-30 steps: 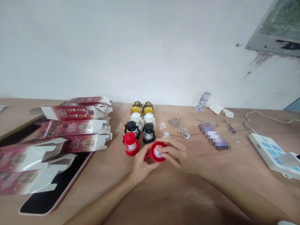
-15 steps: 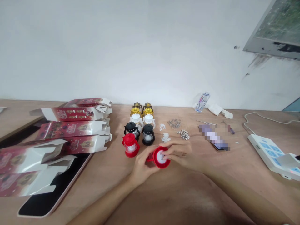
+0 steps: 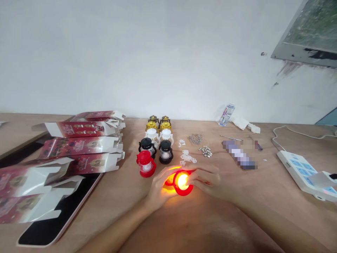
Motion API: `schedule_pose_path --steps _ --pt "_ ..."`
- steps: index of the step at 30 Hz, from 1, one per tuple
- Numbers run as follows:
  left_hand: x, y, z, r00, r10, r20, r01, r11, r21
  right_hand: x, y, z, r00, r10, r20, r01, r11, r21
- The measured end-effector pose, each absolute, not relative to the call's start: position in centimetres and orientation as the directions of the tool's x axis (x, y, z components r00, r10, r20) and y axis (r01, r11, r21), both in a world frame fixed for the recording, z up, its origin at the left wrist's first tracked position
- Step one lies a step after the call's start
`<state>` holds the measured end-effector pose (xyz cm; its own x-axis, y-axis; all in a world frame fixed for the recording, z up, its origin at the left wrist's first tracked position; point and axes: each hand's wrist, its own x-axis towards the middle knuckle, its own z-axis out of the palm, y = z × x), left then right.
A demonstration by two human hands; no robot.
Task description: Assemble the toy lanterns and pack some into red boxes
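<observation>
A small red lantern (image 3: 183, 192) glows bright orange-yellow, its round base turned up toward me. My left hand (image 3: 157, 188) is wrapped round its body from the left, and light shines on the fingers and table. From the right, my right hand (image 3: 207, 179) has its fingertips on the lantern's base and rim. The glare hides what lies under those fingertips. Just left of my hands stands another red lantern (image 3: 146, 164), upright and unlit. Beyond my hands lie small white plastic pieces (image 3: 185, 157) and a pile of button cells (image 3: 206, 151).
Behind the red lantern, black lanterns (image 3: 165, 153), white lanterns (image 3: 166, 136) and gold lanterns (image 3: 165, 126) stand in two columns. Red printed boxes (image 3: 81, 147) lie left. A chain heap (image 3: 195, 139), bottle (image 3: 225, 115), blurred phone (image 3: 239, 154) and white power strip (image 3: 302, 172) are further right.
The held lantern has lit up; its base was plain white before. More white plastic pieces show beyond my hands. Both hands keep nearly the same position.
</observation>
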<state>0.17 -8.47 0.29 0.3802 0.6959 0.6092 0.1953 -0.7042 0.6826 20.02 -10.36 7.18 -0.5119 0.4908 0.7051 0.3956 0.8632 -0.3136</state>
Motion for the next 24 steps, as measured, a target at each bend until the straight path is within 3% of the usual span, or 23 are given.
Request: schedule_pose_path --steps 12,17,19,22,24 --pt "0.4 -8.4 0.2 0.348 0.766 0.541 0.179 -0.621 0.763 19.4 -11.2 6.3 -0.428 0.582 0.692 0.465 0.798 -0.384" --pt "0.2 -8.3 0.4 0.372 0.674 0.639 0.194 -0.729 0.656 19.7 -10.6 6.8 -0.458 0.602 0.654 0.354 0.798 -0.487" --pt "0.2 -8.2 0.4 0.396 0.616 0.681 0.212 -0.783 0.584 20.1 -8.7 6.9 -0.370 0.669 0.645 0.336 0.743 -0.579" --pt "0.1 -8.1 0.6 0.417 0.558 0.718 0.220 -0.828 0.515 21.0 -4.0 6.3 -0.116 0.815 0.568 0.510 0.539 -0.670" --pt "0.1 -8.1 0.6 0.408 0.559 0.722 0.224 -0.828 0.514 21.8 -0.4 5.5 -0.148 0.901 0.409 0.725 0.380 -0.575"
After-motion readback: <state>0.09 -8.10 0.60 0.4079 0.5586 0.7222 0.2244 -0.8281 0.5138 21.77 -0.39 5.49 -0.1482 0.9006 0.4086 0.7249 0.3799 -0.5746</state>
